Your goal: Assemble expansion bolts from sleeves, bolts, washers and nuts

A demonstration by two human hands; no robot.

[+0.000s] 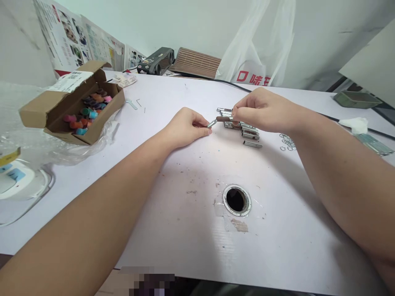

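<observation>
Pinched between thumb and fingers of my left hand (193, 129) is a small silver metal tube (212, 123), tilted up to the right. My right hand (259, 110) grips a thin brown stick (223, 119), its far end hidden by the fingers. The stick's left tip meets or nearly meets the tube's upper end; I cannot tell which. Under and beside my right hand lie several silver metal tubes (250, 134) in a row, partly covered by the hand. One tube (252, 144) lies apart, nearer to me. Small metal rings (287, 142) are scattered beneath my right forearm.
A round hole with a metal rim (225, 200) opens in the white table (185, 230). An open cardboard box (112, 96) of coloured caps stands left on plastic wrap. At the back are a plastic bag (247, 61), a dark device (156, 61) and a black cable (230, 83).
</observation>
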